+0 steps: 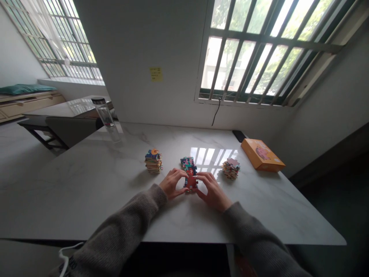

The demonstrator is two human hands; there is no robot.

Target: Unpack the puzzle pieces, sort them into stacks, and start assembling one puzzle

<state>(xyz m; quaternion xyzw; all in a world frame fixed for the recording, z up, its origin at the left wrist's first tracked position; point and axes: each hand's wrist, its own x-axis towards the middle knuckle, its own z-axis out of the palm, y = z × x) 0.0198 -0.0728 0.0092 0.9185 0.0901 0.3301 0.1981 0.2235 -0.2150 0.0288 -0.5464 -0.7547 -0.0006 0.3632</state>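
A red jigsaw puzzle piece [191, 183] lies at the near end of a short strip of colourful joined puzzle pieces [188, 163] in the middle of the table. My left hand [174, 183] grips that piece by its left side, thumb low and fingers high. From the right, my right hand [212, 190] pinches the same piece between thumb and fingers. One stack of puzzle pieces [153, 162] stands to the left of my hands, with a blue and orange piece on top. Another stack of puzzle pieces [231, 169] stands to the right, a pinkish piece uppermost.
An orange box [262, 154] lies at the table's right edge, near a black phone [238, 135]. Toward the back left stands a clear bottle [104, 113] with a dark lid. The white marbled table [86, 184] meets the wall behind, below a barred window [245, 54].
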